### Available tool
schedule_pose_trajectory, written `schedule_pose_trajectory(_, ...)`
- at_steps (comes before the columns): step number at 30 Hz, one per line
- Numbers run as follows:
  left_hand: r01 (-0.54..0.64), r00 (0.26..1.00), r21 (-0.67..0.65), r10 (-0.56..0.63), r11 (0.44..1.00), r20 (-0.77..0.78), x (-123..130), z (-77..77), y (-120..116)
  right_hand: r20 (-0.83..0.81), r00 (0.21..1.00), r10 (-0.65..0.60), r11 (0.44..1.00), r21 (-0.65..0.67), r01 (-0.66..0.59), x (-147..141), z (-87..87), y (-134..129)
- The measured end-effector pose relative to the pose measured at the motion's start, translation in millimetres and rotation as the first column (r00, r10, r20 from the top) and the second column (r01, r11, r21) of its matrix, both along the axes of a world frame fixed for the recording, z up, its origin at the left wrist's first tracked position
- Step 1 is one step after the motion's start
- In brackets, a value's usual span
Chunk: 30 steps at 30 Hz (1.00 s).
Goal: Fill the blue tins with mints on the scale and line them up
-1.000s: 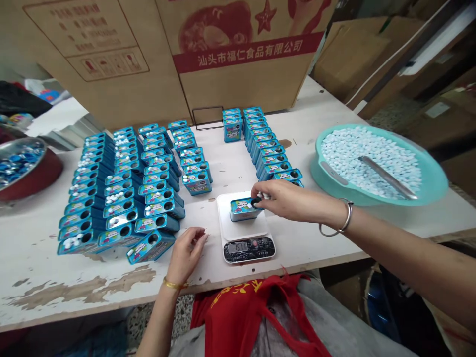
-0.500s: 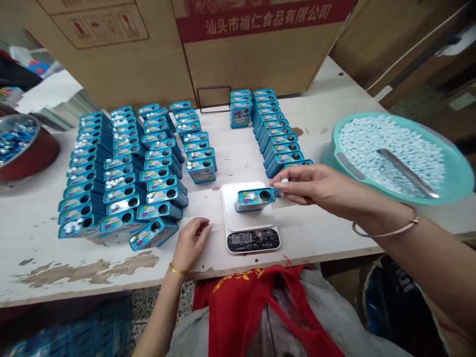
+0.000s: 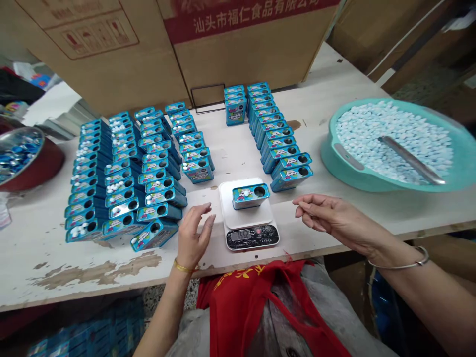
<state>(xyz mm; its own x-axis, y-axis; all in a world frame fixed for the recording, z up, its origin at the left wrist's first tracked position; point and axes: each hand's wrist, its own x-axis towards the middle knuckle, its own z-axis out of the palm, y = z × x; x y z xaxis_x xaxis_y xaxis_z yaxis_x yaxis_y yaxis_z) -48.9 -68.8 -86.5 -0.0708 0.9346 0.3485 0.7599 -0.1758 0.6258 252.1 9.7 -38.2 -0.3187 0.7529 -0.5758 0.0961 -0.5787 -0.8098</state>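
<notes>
Worn white desk [image 3: 44, 267] carries many rows of blue tins [image 3: 156, 213]. One small tin [image 3: 250, 196] lies centred on a digital scale [image 3: 232, 213], with a dark round hole and white mints on top; keeping hands off it gives a true reading. Both hands are open, holding nothing: left hand [image 3: 191, 238] just beside the scale, right hand [image 3: 330, 215] near it.

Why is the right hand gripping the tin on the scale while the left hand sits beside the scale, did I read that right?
No: the head view shows the right hand apart from the tin, to the right of the scale, gripping nothing. The left hand does sit beside it.
</notes>
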Motion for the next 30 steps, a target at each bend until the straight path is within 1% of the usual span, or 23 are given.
schedule_pose_trajectory(1,0.014,0.998,0.051,-0.011,0.999,-0.056,5,7.0,3,0.011,0.999,0.034,0.999,0.021,-0.034,-3,0.5,0)
schedule_pose_trajectory(3,0.065,0.984,0.113,-0.045,0.991,-0.171,17,18.7,10,0.024,0.996,0.092,0.995,0.048,-0.093,-8,1.9,0)
schedule_pose_trajectory(6,0.157,0.945,0.120,-0.113,0.980,-0.308,35,27.1,20,-0.007,0.995,0.103,0.993,0.053,-0.103,-16,1.5,-1)
schedule_pose_trajectory(10,0.229,0.893,0.053,-0.188,0.972,-0.409,55,28.2,34,-0.090,0.992,0.084,0.996,0.012,-0.083,-23,-6.1,-6)
schedule_pose_trajectory(13,0.290,0.853,0.006,-0.256,0.957,-0.454,64,33.4,44,-0.133,0.989,0.072,0.997,-0.017,-0.074,-24,-14.5,-11)
schedule_pose_trajectory(15,0.308,0.835,-0.037,-0.290,0.950,-0.467,64,41.0,51,-0.151,0.987,0.049,0.998,-0.030,-0.054,-23,-20.5,-14)
schedule_pose_trajectory(18,0.331,0.814,-0.162,-0.368,0.930,-0.448,56,54.4,71,-0.140,0.990,-0.017,0.998,-0.063,0.008,-20,-32.5,-19)
schedule_pose_trajectory(20,0.352,0.803,-0.190,-0.400,0.917,-0.442,48,61.2,96,-0.120,0.991,-0.067,0.995,-0.081,0.058,-18,-44.1,-21)
schedule_pose_trajectory(21,0.349,0.804,-0.172,-0.388,0.921,-0.450,44,63.5,114,-0.127,0.987,-0.099,0.993,-0.084,0.089,-18,-50.9,-21)
schedule_pose_trajectory(22,0.333,0.811,-0.139,-0.358,0.933,-0.462,40,64.9,134,-0.133,0.982,-0.132,0.989,-0.085,0.121,-17,-57.9,-22)
schedule_pose_trajectory(24,0.270,0.825,-0.080,-0.273,0.960,-0.495,33,64.3,182,-0.138,0.975,-0.176,0.982,-0.091,0.165,-17,-71.5,-24)
schedule_pose_trajectory(26,0.181,0.810,-0.097,-0.204,0.979,-0.549,27,59.0,233,-0.151,0.967,-0.205,0.976,-0.100,0.191,-19,-82.9,-26)
schedule_pose_trajectory(27,0.155,0.803,-0.105,-0.187,0.982,-0.566,24,54.7,257,-0.157,0.963,-0.218,0.973,-0.105,0.203,-19,-87.6,-27)
schedule_pose_trajectory(29,0.126,0.791,-0.117,-0.171,0.985,-0.588,20,44.4,300,-0.168,0.958,-0.233,0.970,-0.105,0.217,-21,-95.1,-29)
schedule_pose_trajectory(30,0.115,0.786,-0.121,-0.165,0.986,-0.595,19,39.1,318,-0.174,0.957,-0.233,0.971,-0.102,0.218,-21,-98.1,-29)
